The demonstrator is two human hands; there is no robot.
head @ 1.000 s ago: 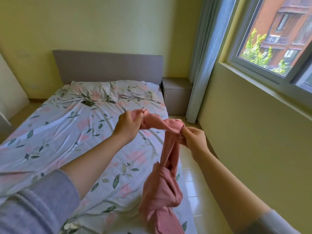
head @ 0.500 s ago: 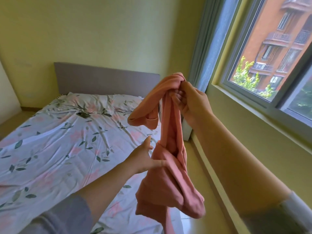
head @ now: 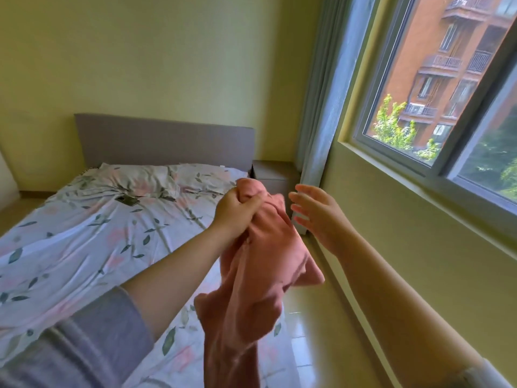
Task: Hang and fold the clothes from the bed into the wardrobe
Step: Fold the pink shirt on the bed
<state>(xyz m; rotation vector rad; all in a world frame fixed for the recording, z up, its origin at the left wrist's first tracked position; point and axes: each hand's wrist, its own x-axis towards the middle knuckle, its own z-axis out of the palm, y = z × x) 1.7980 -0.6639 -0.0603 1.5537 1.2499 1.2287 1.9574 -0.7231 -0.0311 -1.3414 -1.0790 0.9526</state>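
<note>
Pink garment (head: 260, 264) hangs bunched from the left hand (head: 237, 211) gripping its top above the bed (head: 84, 247); right hand (head: 316, 214), fingers spread, likely reaching to straighten it.

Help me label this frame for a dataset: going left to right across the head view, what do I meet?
A dark flat object on the bed → left hand gripping the pink garment → open right hand → window.

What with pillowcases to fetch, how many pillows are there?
2: the left pillow lies by the headboard, the right pillow beside it, nearer the nightstand. The pink garment hides part of the bed.
</note>
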